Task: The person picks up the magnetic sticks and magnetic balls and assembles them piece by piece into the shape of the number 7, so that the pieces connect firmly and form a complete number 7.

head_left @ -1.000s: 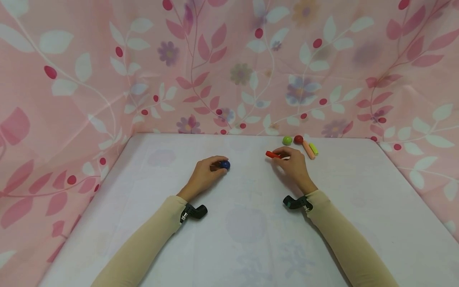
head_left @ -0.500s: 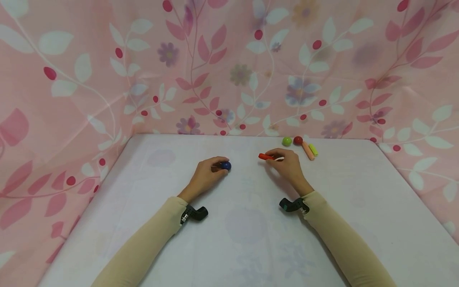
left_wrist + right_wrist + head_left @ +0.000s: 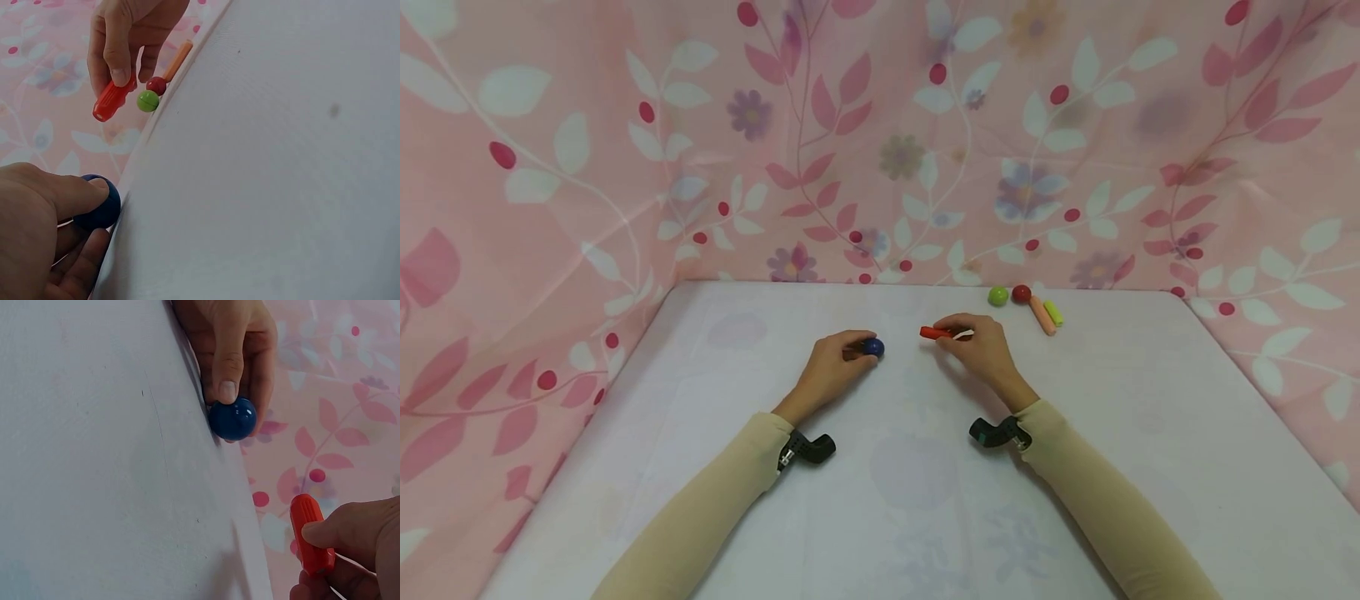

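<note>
My left hand pinches a glossy blue ball between thumb and fingers, low over the white table. In the right wrist view the same blue ball shows beneath the left thumb. My right hand pinches a short red ridged plastic piece, its free end pointing left toward the ball. In the left wrist view this red piece hangs above the tabletop, apart from the blue ball. Part of the red piece is hidden by the right fingers.
At the table's back edge, right of centre, lie a green ball, a dark red ball, a peach-coloured stick and a shorter yellow-green stick. A pink floral curtain stands behind the white table.
My right hand has moved left with the red piece, nearer to the blue ball. The left hand stays almost in place, still holding the ball.
</note>
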Demonstrator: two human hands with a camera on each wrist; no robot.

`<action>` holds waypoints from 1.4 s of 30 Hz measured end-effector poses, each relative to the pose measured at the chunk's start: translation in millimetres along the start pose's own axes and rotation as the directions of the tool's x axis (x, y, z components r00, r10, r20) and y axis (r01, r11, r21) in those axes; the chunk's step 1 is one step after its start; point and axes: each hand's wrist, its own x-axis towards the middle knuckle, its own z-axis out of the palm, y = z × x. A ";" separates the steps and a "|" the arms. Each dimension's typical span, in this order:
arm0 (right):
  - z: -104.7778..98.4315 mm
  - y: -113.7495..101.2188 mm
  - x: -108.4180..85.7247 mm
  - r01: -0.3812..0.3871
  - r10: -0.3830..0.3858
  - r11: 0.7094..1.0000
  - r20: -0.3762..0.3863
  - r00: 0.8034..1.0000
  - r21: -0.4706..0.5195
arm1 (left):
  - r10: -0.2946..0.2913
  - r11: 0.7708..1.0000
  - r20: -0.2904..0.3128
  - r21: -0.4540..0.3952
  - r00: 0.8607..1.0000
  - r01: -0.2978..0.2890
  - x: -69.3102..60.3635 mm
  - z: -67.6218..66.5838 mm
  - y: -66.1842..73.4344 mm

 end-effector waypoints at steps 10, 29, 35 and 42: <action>14.3 0.6 3.1 0.062 -0.062 0.998 0.041 0.997 -0.007 | 0.017 1.000 0.016 -0.004 1.000 -0.016 0.6 0.8 -2.0; 33.3 -7.2 2.4 0.088 -0.086 0.996 0.074 0.994 -0.014 | 0.036 0.999 0.015 0.003 0.999 -0.036 0.1 0.0 0.3; 37.1 -7.1 2.3 0.084 -0.082 0.996 0.087 0.993 -0.016 | 0.019 1.000 0.017 0.016 1.000 -0.020 -0.4 -0.3 1.8; 41.8 -7.2 1.6 0.099 -0.097 0.995 0.087 0.991 -0.018 | 0.027 1.000 0.021 0.014 0.999 -0.028 -1.2 -0.9 0.7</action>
